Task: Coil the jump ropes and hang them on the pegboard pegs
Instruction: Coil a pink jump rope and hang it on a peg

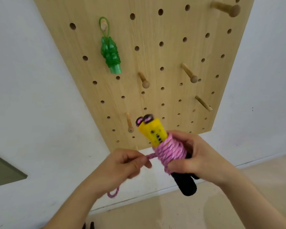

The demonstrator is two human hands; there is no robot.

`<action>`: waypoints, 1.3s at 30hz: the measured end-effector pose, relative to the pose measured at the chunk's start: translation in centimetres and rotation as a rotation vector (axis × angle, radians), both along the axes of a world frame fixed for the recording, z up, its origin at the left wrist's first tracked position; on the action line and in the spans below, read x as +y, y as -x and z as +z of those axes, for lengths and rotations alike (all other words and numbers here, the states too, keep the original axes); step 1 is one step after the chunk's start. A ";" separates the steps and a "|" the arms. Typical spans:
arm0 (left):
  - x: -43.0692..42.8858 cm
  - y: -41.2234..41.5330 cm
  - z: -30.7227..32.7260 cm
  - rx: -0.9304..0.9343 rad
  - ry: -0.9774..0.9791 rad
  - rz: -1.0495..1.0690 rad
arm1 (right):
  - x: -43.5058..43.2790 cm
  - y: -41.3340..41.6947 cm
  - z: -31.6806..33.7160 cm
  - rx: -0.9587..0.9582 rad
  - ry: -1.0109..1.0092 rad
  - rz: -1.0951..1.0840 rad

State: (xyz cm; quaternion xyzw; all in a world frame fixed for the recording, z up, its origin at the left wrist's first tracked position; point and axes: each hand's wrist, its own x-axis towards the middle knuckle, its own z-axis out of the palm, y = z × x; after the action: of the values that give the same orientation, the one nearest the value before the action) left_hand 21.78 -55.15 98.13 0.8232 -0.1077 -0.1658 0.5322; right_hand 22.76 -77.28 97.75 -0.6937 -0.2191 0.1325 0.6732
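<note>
Ropes, two: green rope [110,53] on peg [104,25]; pink coil [170,154] in right fingers' [180,136] grip, tail [151,157] in left fingers' [135,161] pinch.

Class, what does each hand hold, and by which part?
The right hand holds the pink jump rope round its coiled middle; the left hand pinches its loose strand beside the coil.

My rope [170,154] is pink, twisted with paler strands, so it reads as a fine spiral stripe. The handles [153,131] it wraps are yellow at the top with small black dots and dashes and pink-and-black caps, and plain black at the bottom. The hung jump rope [110,53] is clear green throughout. The pegboard [172,52] is pale wood grain with rows of dark holes; pegs [143,80] the same light wood. Wall [31,96] white, floor [205,204] beige.
</note>
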 end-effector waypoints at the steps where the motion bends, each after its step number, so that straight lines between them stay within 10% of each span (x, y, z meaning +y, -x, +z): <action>1: 0.1 -0.3 0.4 -0.083 -0.040 0.067 | 0.4 0.2 -0.1 -0.096 0.142 -0.040; 11: -2.3 0.4 0.6 -0.573 -0.213 0.306 | 3.9 1.0 -3.4 -0.529 0.757 -0.507; 18: -4.1 0.7 0.6 -0.293 -0.049 0.340 | 5.4 1.4 -3.2 -0.530 0.617 -0.572; 25: -3.4 1.8 1.9 -0.894 -0.130 0.149 | 4.0 0.6 -1.9 -0.295 0.252 -0.633; 30: -3.4 0.9 3.2 -0.453 0.257 0.050 | 4.0 1.0 -1.0 -0.169 0.167 -0.514; 39: -3.9 0.6 4.0 -0.879 -0.279 -0.259 | 3.1 1.2 -1.6 -0.061 0.220 -0.446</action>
State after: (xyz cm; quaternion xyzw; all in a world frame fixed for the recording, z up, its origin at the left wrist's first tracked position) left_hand 21.22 -59.05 102.09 0.8587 -0.4009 0.1204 0.2957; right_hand 21.57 -74.19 96.14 -0.7977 -0.0649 -0.0172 0.5993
